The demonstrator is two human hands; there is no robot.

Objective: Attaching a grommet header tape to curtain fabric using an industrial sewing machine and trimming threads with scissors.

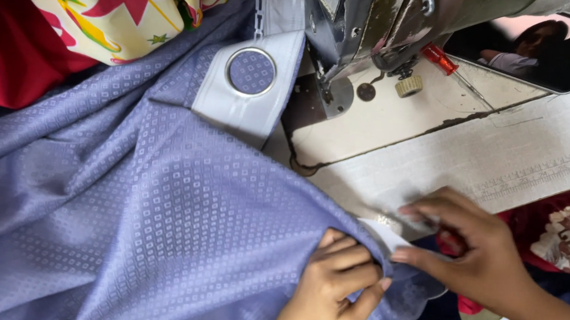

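Low in the frame, the left hand (335,288) has its grip pinched shut on a fold of the lavender fabric (144,197), a sheeny weave of small squares spreading across the left and centre. The right hand (474,247) presses what seems a white band edge (386,235) between thumb and fingertips. A round metal eyelet (251,71) sits in stiff white tape (232,107) beside the grey sewing machine (372,20) on the worn counter (393,120).

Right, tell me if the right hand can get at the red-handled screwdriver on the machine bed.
Probably yes. The right hand is at the fabric edge, and only bare white table lies between it and the red-handled screwdriver; nothing blocks that path.
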